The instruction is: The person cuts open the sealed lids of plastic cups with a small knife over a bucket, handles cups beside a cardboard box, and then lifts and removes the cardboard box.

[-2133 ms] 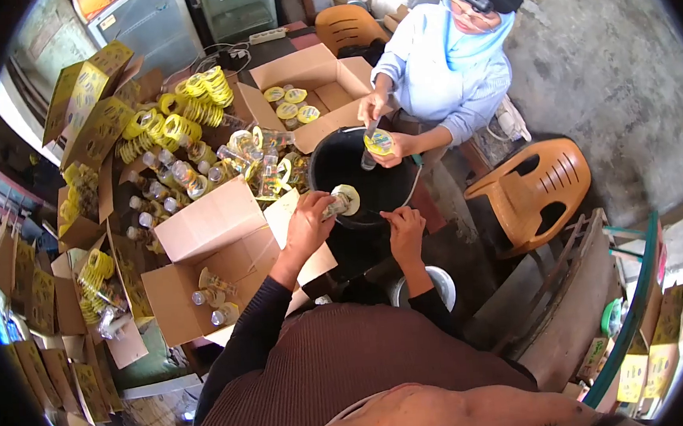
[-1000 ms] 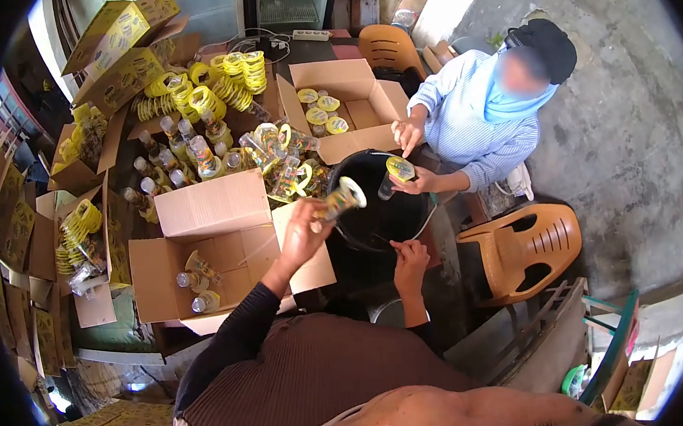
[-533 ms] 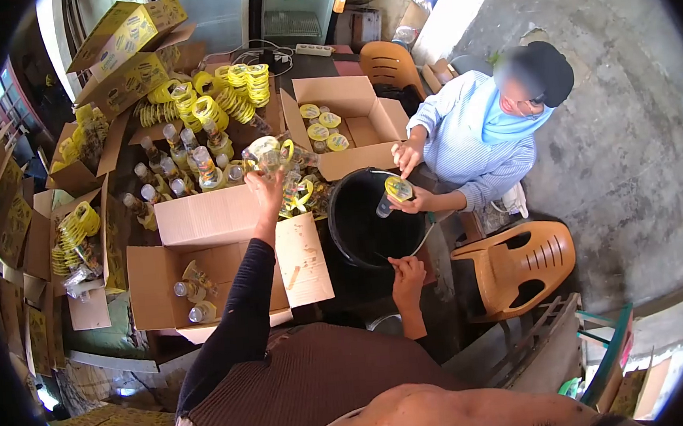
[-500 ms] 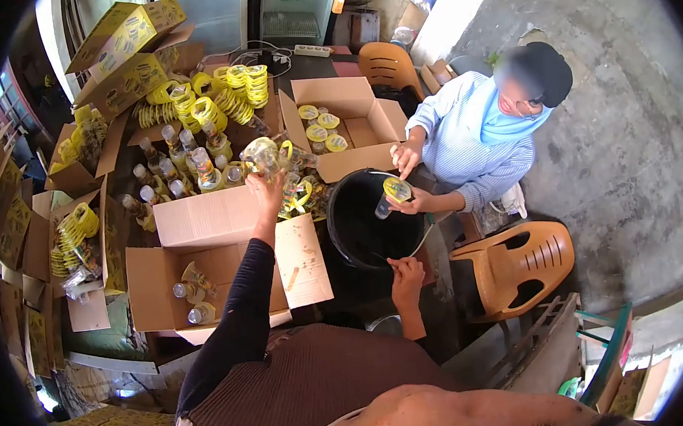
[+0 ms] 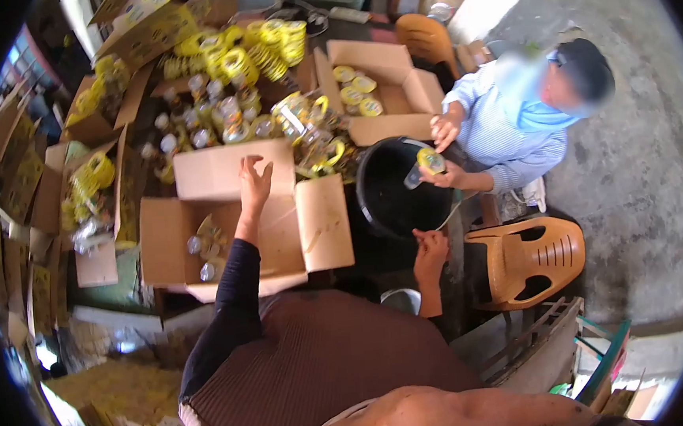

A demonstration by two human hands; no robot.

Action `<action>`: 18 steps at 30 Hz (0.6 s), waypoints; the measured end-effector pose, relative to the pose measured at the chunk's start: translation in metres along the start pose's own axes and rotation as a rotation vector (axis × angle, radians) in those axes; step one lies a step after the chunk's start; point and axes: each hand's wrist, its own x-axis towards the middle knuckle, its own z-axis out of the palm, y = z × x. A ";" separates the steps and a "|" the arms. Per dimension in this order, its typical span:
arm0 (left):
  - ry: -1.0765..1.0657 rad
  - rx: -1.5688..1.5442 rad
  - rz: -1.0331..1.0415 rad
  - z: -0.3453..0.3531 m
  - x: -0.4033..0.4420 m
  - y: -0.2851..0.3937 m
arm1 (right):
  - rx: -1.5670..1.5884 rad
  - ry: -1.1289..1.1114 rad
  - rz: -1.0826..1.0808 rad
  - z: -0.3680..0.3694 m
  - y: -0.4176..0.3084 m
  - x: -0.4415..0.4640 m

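My left hand [image 5: 255, 181] is over the open cardboard box [image 5: 322, 224], fingers apart and with nothing in them. Inside that box lie a few clear plastic bottles [image 5: 208, 270]. Just beyond my left hand, a clear container with a yellow band [image 5: 297, 115] rests on a pile of bottles and yellow rings. My right hand [image 5: 432, 256] is at the near rim of the black bucket [image 5: 366, 199], its thumb and fingertips pressed together. Whatever sits in that pinch is too small to make out.
Across the bucket, a person in a blue striped shirt [image 5: 502, 134] holds a clear cup with a yellow lid [image 5: 430, 161]. Many bottles [image 5: 201, 136] and stacked yellow rings [image 5: 240, 62] cover the table. Another box [image 5: 391, 129] holds yellow-lidded cups. An orange chair [image 5: 531, 263] stands at right.
My left hand has come away from the clear container on the pile and drawn back over the box, its fingers opened. My right hand stays by the bucket. The whole view has shifted.
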 end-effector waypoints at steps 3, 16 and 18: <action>-0.050 0.145 -0.124 -0.060 -0.015 -0.021 | 0.006 0.014 -0.014 0.005 0.006 -0.001; -0.502 1.025 -0.488 -0.137 -0.075 -0.081 | 0.047 -0.018 -0.023 0.000 0.001 0.002; -0.593 1.116 -0.556 -0.122 -0.067 -0.089 | 0.021 -0.016 -0.021 -0.002 0.002 0.002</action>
